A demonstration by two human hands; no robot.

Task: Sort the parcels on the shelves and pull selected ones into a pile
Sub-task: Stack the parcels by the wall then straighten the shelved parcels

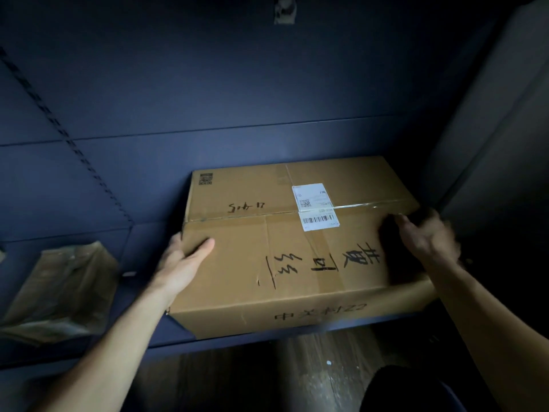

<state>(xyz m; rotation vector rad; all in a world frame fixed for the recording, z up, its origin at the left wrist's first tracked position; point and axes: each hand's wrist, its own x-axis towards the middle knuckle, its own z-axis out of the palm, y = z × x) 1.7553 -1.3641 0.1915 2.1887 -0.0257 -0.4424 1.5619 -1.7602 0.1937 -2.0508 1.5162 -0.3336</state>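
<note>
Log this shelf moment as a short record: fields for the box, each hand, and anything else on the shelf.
box: cardboard, taped shut, flat on the shelf near its front edge
label: white, with barcode, on the box's top
writing: black marker on the top and front
left hand: grips the box's left side, thumb on top
right hand: grips the right top edge, blurred
other: crumpled bag to the left, apart from the box

Shelf (pixel 142 233) was blocked at right by the cardboard box (pixel 297 248). A gap of bare shelf was noted between box and wrapped parcel (pixel 62 292), taken up in part by the left hand (pixel 181 260). The right hand (pixel 427 236) was fitted into the narrow space between box and side panel (pixel 490 159). Open room was seen above the box.
</note>
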